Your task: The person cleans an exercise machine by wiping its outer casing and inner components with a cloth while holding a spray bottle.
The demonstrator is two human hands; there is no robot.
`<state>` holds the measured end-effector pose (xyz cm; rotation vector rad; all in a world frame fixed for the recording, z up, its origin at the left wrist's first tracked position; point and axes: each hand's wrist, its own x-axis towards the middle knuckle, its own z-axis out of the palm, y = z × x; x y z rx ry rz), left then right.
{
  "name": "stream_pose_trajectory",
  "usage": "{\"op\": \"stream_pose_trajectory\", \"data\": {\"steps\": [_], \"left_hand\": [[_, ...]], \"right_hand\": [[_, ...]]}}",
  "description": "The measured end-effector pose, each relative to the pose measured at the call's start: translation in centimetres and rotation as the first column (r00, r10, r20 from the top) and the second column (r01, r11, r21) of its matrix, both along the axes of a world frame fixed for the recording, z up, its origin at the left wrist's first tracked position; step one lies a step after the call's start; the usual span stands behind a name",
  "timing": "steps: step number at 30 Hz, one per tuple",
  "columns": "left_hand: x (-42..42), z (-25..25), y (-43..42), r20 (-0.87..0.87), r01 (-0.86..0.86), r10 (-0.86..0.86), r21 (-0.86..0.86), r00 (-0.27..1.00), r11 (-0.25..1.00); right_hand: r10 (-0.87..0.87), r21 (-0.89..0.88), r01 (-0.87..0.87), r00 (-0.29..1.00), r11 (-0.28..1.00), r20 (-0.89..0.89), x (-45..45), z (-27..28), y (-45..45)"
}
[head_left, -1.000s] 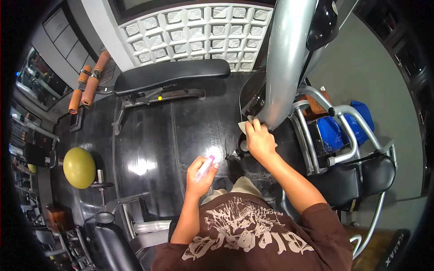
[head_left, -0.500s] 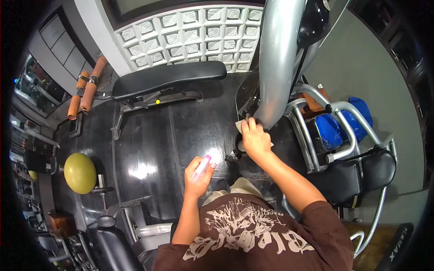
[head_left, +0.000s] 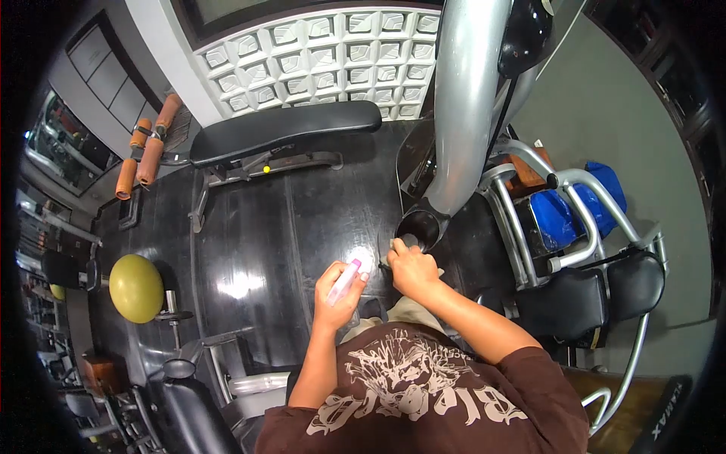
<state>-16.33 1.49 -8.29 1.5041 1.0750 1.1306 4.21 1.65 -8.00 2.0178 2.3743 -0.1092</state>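
From the left, we see a green ball [head_left: 136, 288] near the left edge of the floor [head_left: 318, 200] and a black bench [head_left: 287, 130] along its far edge. Nearer us, our left hand [head_left: 337, 293] is wrapped around a clear bottle [head_left: 342, 286] with a pink top [head_left: 355, 263], held above the middle of the floor. Just right of it, well clear of the bottle, our right hand [head_left: 414, 266] is closed over a pale cloth [head_left: 392, 244], mostly hidden, at the foot of the silver column [head_left: 463, 113], by a dark round part [head_left: 420, 225]. Our hands are apart; we cannot tell how firmly the cloth meets the metal. To work the cloth well here, we would spread it flat under the fingers, follow the curve with even pressure, and hold the bottle upright and off to the side. As for containers, the bottle is see-through, but its fill level is too small to read; farther right, beyond the silver bars [head_left: 514, 234], blue bags [head_left: 552, 219] hide whatever they may hold.
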Motion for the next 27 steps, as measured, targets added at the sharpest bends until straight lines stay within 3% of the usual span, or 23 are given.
{"op": "stream_pose_trajectory", "data": {"steps": [1, 4, 5, 6, 8, 9, 10, 13, 14, 16, 18, 20, 22, 25, 27], "left_hand": [[-0.1, 0.1, 0.0, 0.003, 0.000, 0.000, -0.001, 1.000, 1.000], [-0.4, 0.4, -0.1, 0.023, -0.024, 0.024, -0.021, 0.999, 1.000], [-0.5, 0.4, 0.0, 0.017, -0.021, 0.022, -0.017, 1.000, 1.000], [-0.6, 0.3, 0.1, 0.010, -0.015, 0.016, -0.020, 1.000, 1.000], [-0.4, 0.1, -0.2, -0.009, 0.009, -0.010, -0.026, 1.000, 1.000], [-0.1, 0.2, -0.3, -0.019, 0.027, -0.027, -0.024, 0.999, 0.999], [0.3, 0.2, -0.2, -0.028, 0.041, -0.042, -0.019, 0.999, 0.999], [1.2, 0.7, -0.2, -0.003, 0.062, -0.062, 0.009, 0.998, 0.998], [1.3, 0.7, -0.2, -0.006, 0.061, -0.062, -0.004, 0.998, 0.998], [1.4, 0.7, 0.0, -0.011, 0.061, -0.061, -0.026, 0.998, 0.998], [1.2, 0.7, 0.0, 0.006, 0.056, -0.056, -0.028, 0.998, 0.998], [0.8, 0.7, 0.2, 0.009, 0.043, -0.043, -0.022, 0.999, 0.999], [0.6, 0.5, 0.3, 0.007, 0.028, -0.028, -0.009, 1.000, 1.000], [0.6, -0.2, 0.8, 0.004, 0.036, -0.036, -0.032, 0.999, 0.999], [1.2, 0.2, 0.8, 0.014, 0.045, -0.044, -0.035, 0.999, 0.998]], "right_hand": [[-0.005, -0.100, 0.007, 1.000, 0.995, 0.019, 0.3, 0.7, 0.0], [-0.043, -0.043, 0.036, 0.984, 0.998, -0.174, 1.8, 3.8, 0.5], [-0.077, 0.043, 0.089, 0.971, 0.995, -0.226, 2.0, 5.0, 1.3], [-0.005, 0.250, 0.067, 0.971, 0.966, -0.239, 2.5, 5.7, 2.0], [-0.111, 0.302, 0.178, 0.968, 0.937, -0.225, 3.1, 5.0, 3.9], [-0.182, 0.192, 0.221, 0.963, 0.956, -0.200, 3.2, 3.7, 4.5], [-0.172, 0.226, 0.204, 0.973, 0.952, -0.156, 2.5, 2.8, 4.6], [-0.065, 0.026, 0.068, 0.994, 0.997, -0.086, 0.6, 0.8, 2.2], [0.000, 0.101, 0.001, 1.000, 0.995, -0.011, 0.1, -0.6, 0.9], [-0.021, 0.042, 0.023, 0.999, 0.999, -0.041, 0.1, 0.5, 0.4], [-0.040, -0.123, 0.024, 0.990, 0.992, -0.132, 1.6, 3.0, 1.0], [-0.120, 0.069, 0.141, 0.961, 0.988, -0.250, 2.7, 4.7, 1.9], [-0.180, 0.302, 0.251, 0.953, 0.920, -0.243, 3.7, 6.0, 3.5], [-0.240, 0.219, 0.270, 0.958, 0.938, -0.157, 3.3, 3.2, 4.8], [-0.180, 0.235, 0.207, 0.975, 0.950, -0.132, 2.4, 1.9, 4.5]]}}
